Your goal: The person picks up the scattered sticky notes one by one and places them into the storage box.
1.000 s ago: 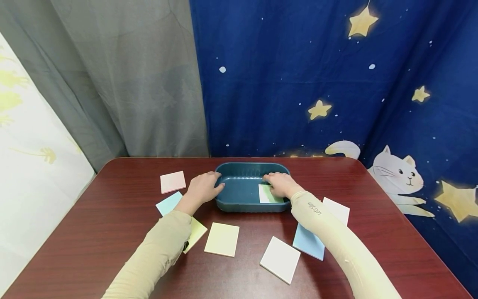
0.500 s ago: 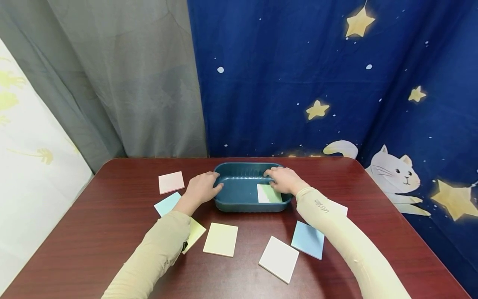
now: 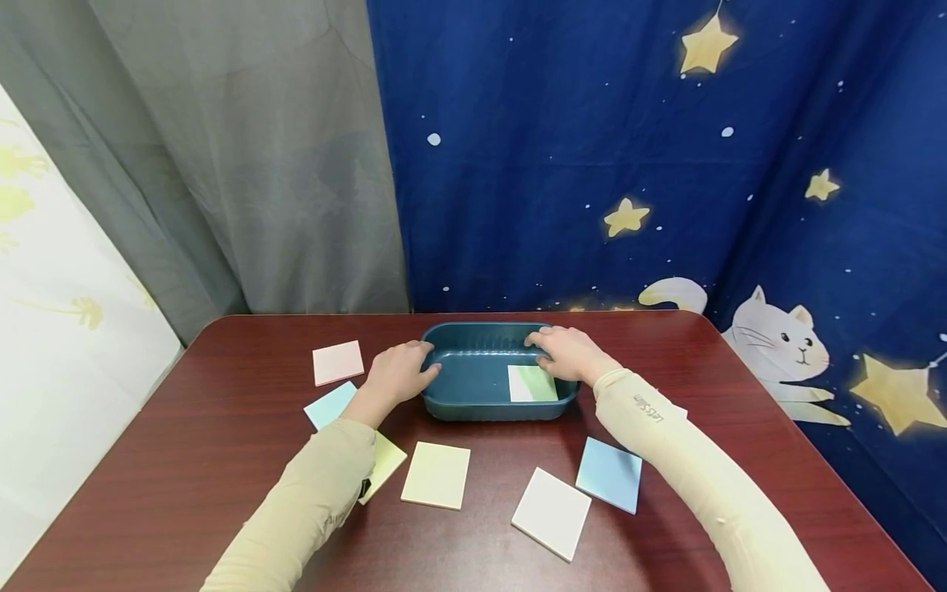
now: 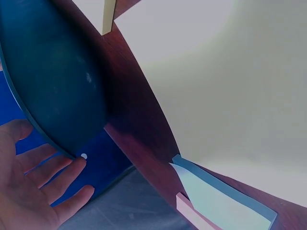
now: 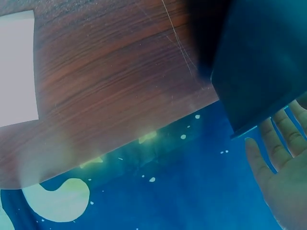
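Note:
A dark teal oblong plastic box [image 3: 496,411] stands near the back of the table. In its right half lies a square white-and-green note pad [image 3: 532,384]. At the box's left end my left hand [image 3: 395,374] has its fingers over the rim; in the left wrist view these fingers [image 4: 62,179] are spread and fairly straight beside the rim. My right hand [image 3: 571,354] reaches over the right end, above and behind the pad, holding nothing. The right wrist view shows its fingers [image 5: 276,146] extended at the box's edge, partly cut off by the frame.
Around the box lie square note pads: pink [image 3: 337,363], light blue [image 3: 330,404], two yellow [image 3: 436,475], white [image 3: 552,514] and blue [image 3: 609,474]. Another white pad [image 3: 681,412] is mostly hidden under the right sleeve. Curtains hang behind the table's back edge.
My right hand has moved off the white-and-green pad, up and to the right, uncovering it in the box. The left hand stays at the box's left rim. The head view shifts slightly.

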A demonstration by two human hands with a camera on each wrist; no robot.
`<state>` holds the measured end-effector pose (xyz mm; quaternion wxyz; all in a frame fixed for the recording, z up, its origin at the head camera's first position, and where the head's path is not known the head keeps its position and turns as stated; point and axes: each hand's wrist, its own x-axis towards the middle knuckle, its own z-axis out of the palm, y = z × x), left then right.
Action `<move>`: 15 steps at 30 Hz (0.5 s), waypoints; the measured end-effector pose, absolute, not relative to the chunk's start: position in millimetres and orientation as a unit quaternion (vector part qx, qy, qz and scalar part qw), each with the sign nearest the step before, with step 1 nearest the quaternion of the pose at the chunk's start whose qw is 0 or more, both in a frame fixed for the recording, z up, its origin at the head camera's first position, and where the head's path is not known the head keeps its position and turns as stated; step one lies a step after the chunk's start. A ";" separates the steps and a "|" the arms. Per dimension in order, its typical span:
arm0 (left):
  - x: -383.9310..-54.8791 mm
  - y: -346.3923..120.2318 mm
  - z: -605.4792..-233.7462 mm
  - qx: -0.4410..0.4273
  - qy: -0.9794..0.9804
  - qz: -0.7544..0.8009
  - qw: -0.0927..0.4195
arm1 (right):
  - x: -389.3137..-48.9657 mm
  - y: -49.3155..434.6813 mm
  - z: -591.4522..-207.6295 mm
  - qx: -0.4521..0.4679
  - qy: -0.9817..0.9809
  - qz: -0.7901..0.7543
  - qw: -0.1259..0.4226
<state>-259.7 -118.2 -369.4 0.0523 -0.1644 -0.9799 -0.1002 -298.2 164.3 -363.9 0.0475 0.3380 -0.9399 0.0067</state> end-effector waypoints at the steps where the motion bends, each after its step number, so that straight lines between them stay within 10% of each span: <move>1: -259.7 -118.1 -369.3 -0.164 -0.980 -0.100 0.051 | -297.8 164.6 -362.9 0.338 -0.940 0.008 0.045; 15: -259.7 -116.8 -368.8 -0.164 -0.980 -0.099 0.051 | -295.0 172.0 -352.7 0.325 -0.945 0.010 0.030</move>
